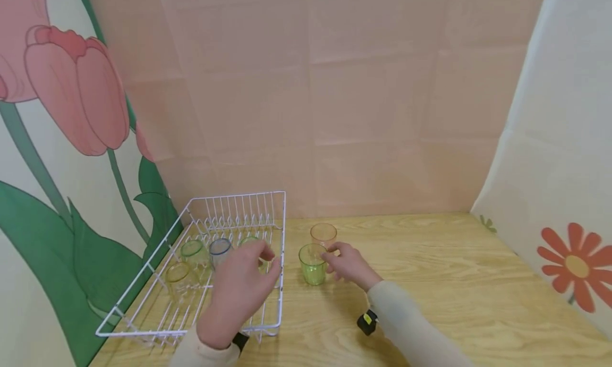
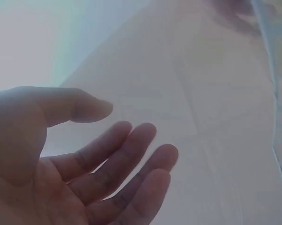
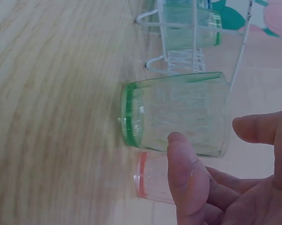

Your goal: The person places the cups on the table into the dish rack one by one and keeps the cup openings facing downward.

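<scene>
A green glass (image 1: 313, 271) stands upright on the wooden table. My right hand (image 1: 348, 263) is at its right side, with loosely bent fingers close to the rim. In the right wrist view, a fingertip overlaps the side of the green glass (image 3: 178, 110) and the thumb is just off its rim; contact is unclear. An orange-pink glass (image 1: 323, 232) stands right behind it. Over the right part of the white wire dish rack (image 1: 283, 239) hangs my left hand (image 1: 244, 287), its fingers relaxed and nothing in them. It partly hides a green glass (image 1: 249, 241) in the rack.
Inside the rack are also a yellow glass (image 1: 179, 276), another green glass (image 1: 194, 253) and a blue-rimmed glass (image 1: 220, 250). A pink sheet (image 1: 382, 117) hangs behind the table (image 1: 430, 282). Printed sheets line both sides, tulips on the left, a red flower on the right.
</scene>
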`<move>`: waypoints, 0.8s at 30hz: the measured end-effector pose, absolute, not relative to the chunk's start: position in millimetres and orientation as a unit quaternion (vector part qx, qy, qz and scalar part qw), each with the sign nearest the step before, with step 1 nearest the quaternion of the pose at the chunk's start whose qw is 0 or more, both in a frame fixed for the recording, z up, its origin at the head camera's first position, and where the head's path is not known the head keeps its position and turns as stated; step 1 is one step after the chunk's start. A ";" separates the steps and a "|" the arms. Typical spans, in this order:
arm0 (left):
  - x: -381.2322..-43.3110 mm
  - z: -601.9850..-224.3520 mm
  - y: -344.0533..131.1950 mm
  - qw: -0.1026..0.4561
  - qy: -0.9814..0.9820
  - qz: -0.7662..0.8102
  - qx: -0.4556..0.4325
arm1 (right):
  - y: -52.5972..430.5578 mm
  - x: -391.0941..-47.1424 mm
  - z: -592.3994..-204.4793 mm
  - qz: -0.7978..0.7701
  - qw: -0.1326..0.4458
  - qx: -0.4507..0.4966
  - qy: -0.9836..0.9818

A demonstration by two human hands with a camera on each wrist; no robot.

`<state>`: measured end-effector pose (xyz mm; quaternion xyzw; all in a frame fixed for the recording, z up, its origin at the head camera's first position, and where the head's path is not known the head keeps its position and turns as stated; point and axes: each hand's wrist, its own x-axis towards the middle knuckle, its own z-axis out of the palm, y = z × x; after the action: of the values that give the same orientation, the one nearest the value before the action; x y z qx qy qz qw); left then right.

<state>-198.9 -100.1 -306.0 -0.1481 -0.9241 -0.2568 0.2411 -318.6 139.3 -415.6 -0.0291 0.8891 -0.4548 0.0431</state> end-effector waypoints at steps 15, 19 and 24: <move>-207.2 -311.1 -73.4 0.252 -0.897 -0.327 -0.161 | 135.2 -323.2 -426.4 -0.465 0.044 -0.026 0.884; -208.3 -313.8 -74.6 0.234 -0.898 -0.338 -0.157 | 136.4 -319.0 -424.2 -0.467 0.047 -0.027 0.883; -211.4 -316.6 -73.5 0.221 -0.895 -0.354 -0.157 | 138.1 -308.8 -416.8 -0.467 0.052 -0.029 0.882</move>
<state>-211.4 -73.5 -316.6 -0.1570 -0.8952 -0.3536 0.2212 -308.8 138.1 -416.8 -0.0293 0.8821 -0.4673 0.0517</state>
